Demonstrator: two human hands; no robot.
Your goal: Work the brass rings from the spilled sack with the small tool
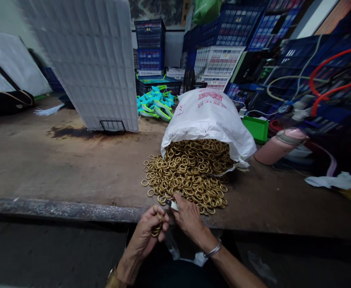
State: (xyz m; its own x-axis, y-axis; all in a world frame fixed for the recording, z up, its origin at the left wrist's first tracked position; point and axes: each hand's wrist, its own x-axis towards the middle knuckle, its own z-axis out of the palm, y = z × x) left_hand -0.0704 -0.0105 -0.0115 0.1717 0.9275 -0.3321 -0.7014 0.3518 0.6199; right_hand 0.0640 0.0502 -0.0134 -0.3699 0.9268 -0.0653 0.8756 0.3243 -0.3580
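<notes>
My left hand is closed around a few brass-coloured rings, just in front of the table's near edge. In my right hand is a small tool with a white body and a dark tip, pointing left toward the rings; its exact kind is hard to make out. Beyond both hands lies a heap of loose brass-coloured rings. It spills from the mouth of a white woven sack with red print, which rests on its side.
A tall white ribbed panel stands on the table at the left. Turquoise and green pieces lie behind the sack. To the right are a pink bottle, a green tray and orange hoses. Stacked crates fill the back.
</notes>
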